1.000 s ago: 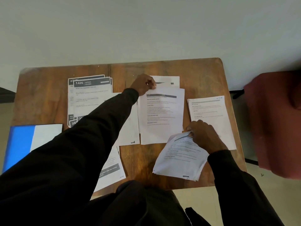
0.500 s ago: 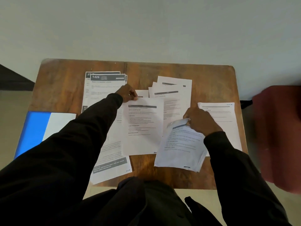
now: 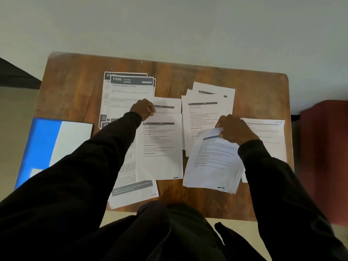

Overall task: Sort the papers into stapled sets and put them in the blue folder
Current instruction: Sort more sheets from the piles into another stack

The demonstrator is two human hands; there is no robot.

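left hand point(image 3: 144, 110) pinches sheet point(image 3: 160, 147) top edge, long axis pointing away | right hand point(image 3: 237, 129) grips tilted stack point(image 3: 212, 162)

The surface point(image 3: 188, 76) is showing brown wood, worn, with a faint sheen and streaked grain. The papers point(image 3: 160, 162) are looking thin, matt and white, printed in grey. The folder point(image 3: 41, 147) is looking smooth and blue, material unclear. The sleeves point(image 3: 84, 166) are showing dark matt cloth.

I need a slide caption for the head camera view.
Left hand pinches a printed sheet, right hand grips a curled paper stack, blue folder lies at the wooden table's left edge.
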